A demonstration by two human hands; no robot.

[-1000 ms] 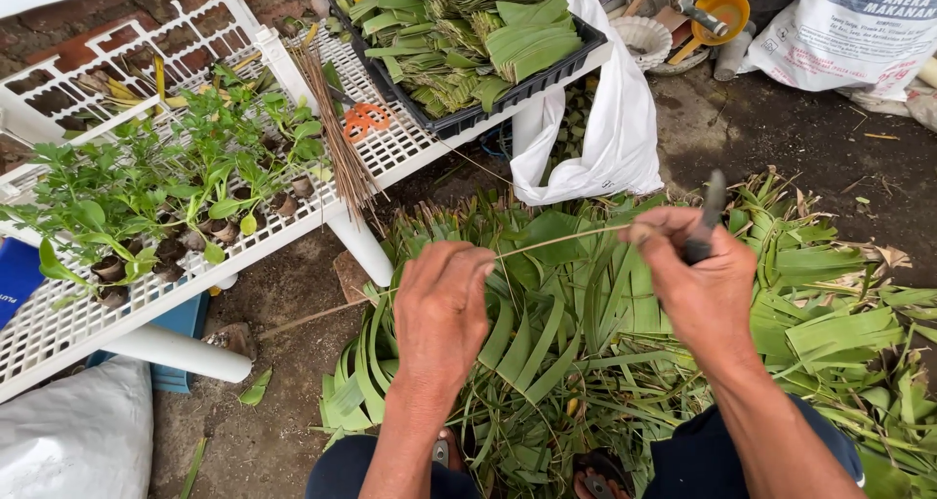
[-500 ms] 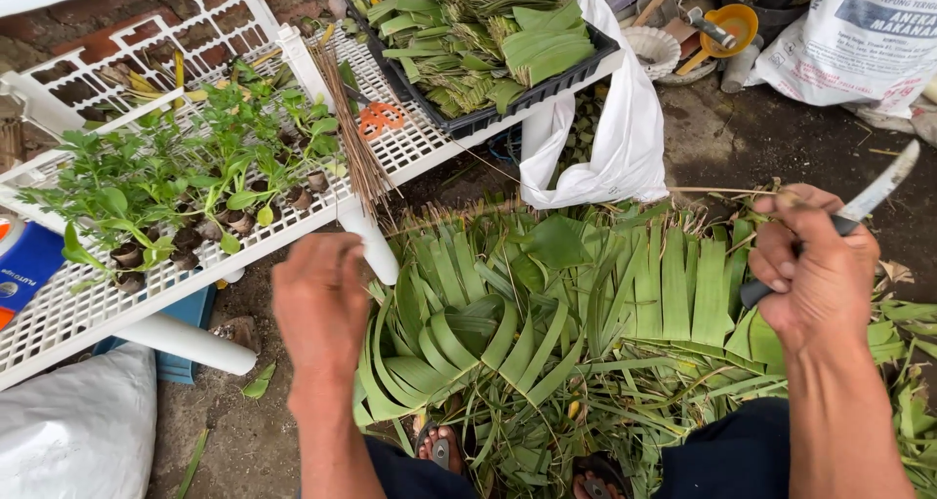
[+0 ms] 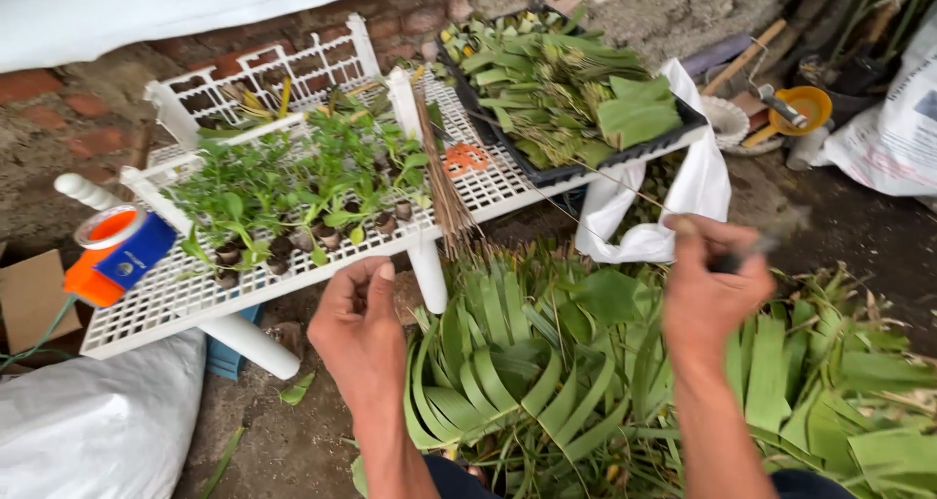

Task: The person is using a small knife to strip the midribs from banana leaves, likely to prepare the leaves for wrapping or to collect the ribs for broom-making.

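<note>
Both hands have drawn closer over the heap of stripped palm leaves (image 3: 547, 382) since half a second ago, the right no longer flung wide. The right hand (image 3: 711, 284) is clenched round a dark-handled knife (image 3: 744, 257), blurred, its blade not visible, raised clear of the leaves. The left hand (image 3: 359, 331) hangs loosely curled, grasping nothing, just above the leaves spread across the lap, within easy reach. Beside them a white plastic rack (image 3: 156, 309) carries seedlings in small pots (image 3: 283, 192), a bundle of leaf ribs (image 3: 444, 182) and a black tray of cut leaves (image 3: 571, 94).
</note>
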